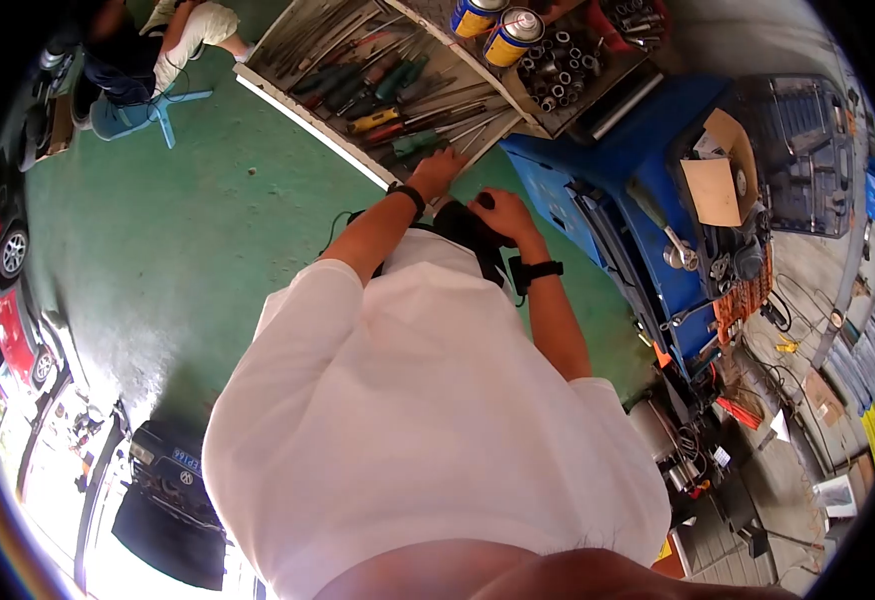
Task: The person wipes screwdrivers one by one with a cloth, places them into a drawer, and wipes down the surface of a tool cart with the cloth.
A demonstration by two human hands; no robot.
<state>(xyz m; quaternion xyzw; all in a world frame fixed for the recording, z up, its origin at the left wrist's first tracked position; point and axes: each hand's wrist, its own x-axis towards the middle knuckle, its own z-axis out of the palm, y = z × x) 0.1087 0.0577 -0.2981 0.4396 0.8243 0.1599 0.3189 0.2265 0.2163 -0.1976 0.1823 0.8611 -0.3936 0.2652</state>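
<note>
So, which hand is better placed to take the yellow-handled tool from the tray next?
Probably the left hand: it is at the near corner of the tray, closer to the yellow-handled tool. The right hand is farther off, outside.

Just one view, from up on the head. Looks ahead and down, with the white shirt very near and the left hand, right hand and tool tray farther off. Sees very wide, from a far red car on the left to a blue cabinet on the right. Bends round at the edges.
</note>
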